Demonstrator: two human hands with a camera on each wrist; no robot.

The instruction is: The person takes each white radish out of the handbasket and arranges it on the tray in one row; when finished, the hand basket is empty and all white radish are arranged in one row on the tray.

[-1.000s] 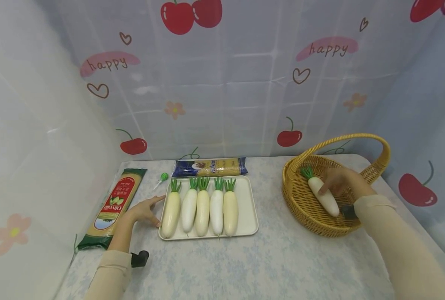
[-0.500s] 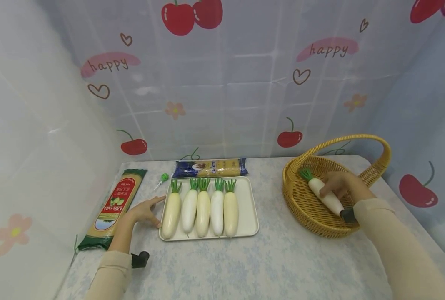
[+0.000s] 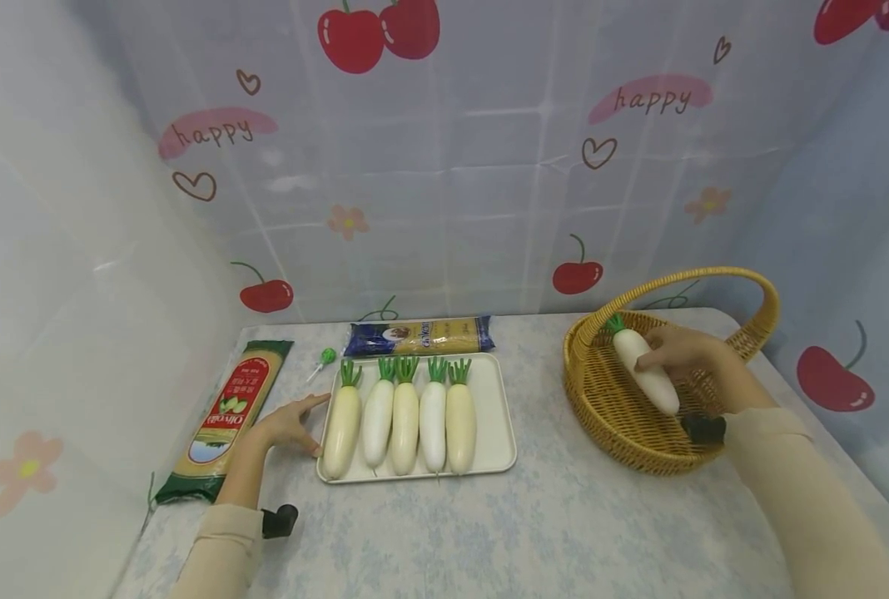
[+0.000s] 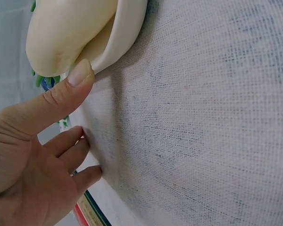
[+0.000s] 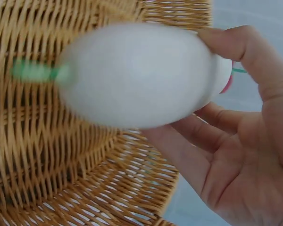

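My right hand (image 3: 680, 349) grips a white radish (image 3: 645, 373) with green leaf stubs, inside a round wicker basket (image 3: 602, 433) with a tall handle. In the right wrist view the thumb and fingers pinch the radish (image 5: 137, 75) from both sides, its near end above the weave. At the left edge of a cream tray (image 3: 495, 416) my left hand (image 3: 289, 426) rests with fingers spread, the thumb touching the rim. Several white and cream radishes (image 3: 404, 424) lie side by side in that tray. The left wrist view shows the thumb at the tray's rim (image 4: 125, 28) beside one radish (image 4: 68, 33).
A green and red pasta packet (image 3: 229, 416) lies left of the left forearm. Behind the tray is a blue and yellow pasta packet (image 3: 418, 335), with a green lollipop (image 3: 328, 356) near its left end. A printed curtain (image 3: 444, 191) hangs along the table's back.
My right hand has come down to the radish in the basket and taken hold of it. The radish has lifted and shifted slightly toward the back. My left hand has stayed in place.
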